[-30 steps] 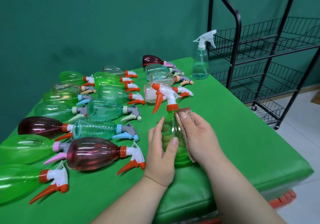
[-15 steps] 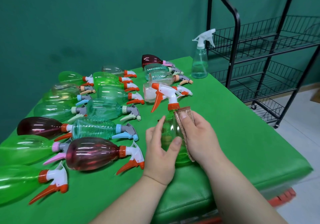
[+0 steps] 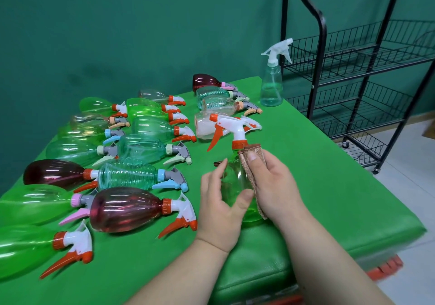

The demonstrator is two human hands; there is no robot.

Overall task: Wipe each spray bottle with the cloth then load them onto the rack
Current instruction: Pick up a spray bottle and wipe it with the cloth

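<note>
Hands, two, nearest the viewer: the left hand [image 3: 220, 202] is curled round the body of one green spray bottle [image 3: 234, 182], which stands upright on the desk [image 3: 329, 182] near its front edge. The right hand [image 3: 274, 187] grips one brown cloth [image 3: 250, 163], pressed by the thumb against the bottle's shoulder, just below the orange collar.

Step in hand, as judged: wiping of this bottle.

Next move, as judged: the cloth is to be drawn down and round the unwiped surface while the bottle is turned. The bottle is then to be lifted clear of its neighbours and carried right to the rack [image 3: 322, 45].

Lying bottles [image 3: 127, 208], left of the hands and beyond: about sixteen are counted, though overlap prevents certainty. Three are dark red, the rest green, teal or clear.

Clear bottle [image 3: 271, 88], white trigger: one, upright at the desk's far right corner.

Rack, black wire, on castors: one, beside the desk's right side. Three shelves are seen, and no bottle is seen on them.
</note>
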